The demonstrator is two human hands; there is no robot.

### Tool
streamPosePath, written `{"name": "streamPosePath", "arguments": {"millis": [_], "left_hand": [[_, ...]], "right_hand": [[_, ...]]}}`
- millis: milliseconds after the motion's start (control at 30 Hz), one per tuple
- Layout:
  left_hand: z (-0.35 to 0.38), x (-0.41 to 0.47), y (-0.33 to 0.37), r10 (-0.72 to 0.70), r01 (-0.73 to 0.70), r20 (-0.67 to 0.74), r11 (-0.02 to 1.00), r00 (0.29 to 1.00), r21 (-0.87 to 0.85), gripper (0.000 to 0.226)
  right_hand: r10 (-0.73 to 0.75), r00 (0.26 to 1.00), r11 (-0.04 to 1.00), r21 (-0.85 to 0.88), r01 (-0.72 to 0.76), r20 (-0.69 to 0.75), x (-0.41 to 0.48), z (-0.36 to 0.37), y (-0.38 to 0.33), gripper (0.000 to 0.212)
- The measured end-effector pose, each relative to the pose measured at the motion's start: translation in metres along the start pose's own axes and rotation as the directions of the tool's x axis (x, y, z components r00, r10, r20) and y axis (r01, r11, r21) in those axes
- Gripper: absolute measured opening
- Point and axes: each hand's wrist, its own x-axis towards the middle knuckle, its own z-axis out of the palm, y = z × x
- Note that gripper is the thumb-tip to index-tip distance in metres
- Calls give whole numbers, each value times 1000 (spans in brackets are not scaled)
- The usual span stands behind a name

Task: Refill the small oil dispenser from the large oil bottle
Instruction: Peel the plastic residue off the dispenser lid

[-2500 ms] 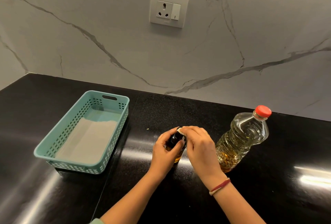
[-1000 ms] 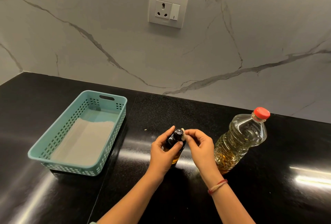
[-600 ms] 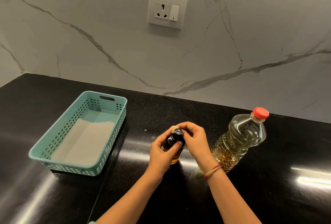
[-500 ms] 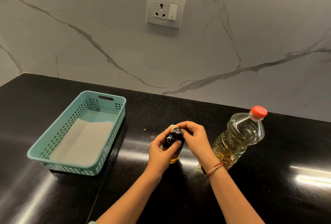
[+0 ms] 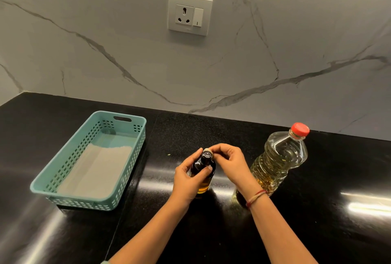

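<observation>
Our left fingers [image 5: 193,157] are curled round the small oil dispenser [image 5: 204,166], thumb across its near face, so our left hand [image 5: 187,181] grips the dark bottle upright on the black countertop [image 5: 317,232], about midway between its left and right edges. Amber oil shows at the dispenser's base. Our right hand [image 5: 233,162] is just to its right, fingertips [image 5: 213,149] pinching a small pale stopper [image 5: 205,149] at the far side of the dispenser's top; we cannot tell whether the stopper sits in the mouth or is free of it. A red thread band [image 5: 256,197] circles our right wrist. The large oil bottle [image 5: 279,158] stands just beside that wrist, toward the right edge, its red cap [image 5: 300,129] on, pale oil inside. Toward the left edge sits a teal basket [image 5: 69,162] with a pale sheet [image 5: 95,170] lying in its bottom. A socket plate [image 5: 190,14] is set in the marble wall [image 5: 105,52] behind the back edge.
</observation>
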Motion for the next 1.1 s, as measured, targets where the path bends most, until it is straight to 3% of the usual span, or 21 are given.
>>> {"name": "streamPosePath", "arguments": {"millis": [200,400,533,667,900,1100], "left_hand": [[-8,9,-1,7,-14,47,986,999,164,78],[-12,16,-3,30,-65,113,944,993,323,55],[-14,19,-7,39,-75,111,937,993,341,51],[-18,21,-9,77,-134,160,912,984,387,50],[-22,9,2,242,-240,77,772,967,588,52],[-34,15,-4,269,-295,121,864,955,408,29]], "right_hand": [[37,979,996,-88,-19,203,9,-11,-10,30],[80,958,997,-27,-76,277,-1,-19,-22,32],[-113,982,938,-309,155,148,-10,-20,-29,38],[-272,942,801,-498,334,194,-14,-13,-38,20],[-278,942,737,-588,334,187,-12,-3,-42,14],[-269,946,752,-575,323,179,-14,-3,-44,11]]}}
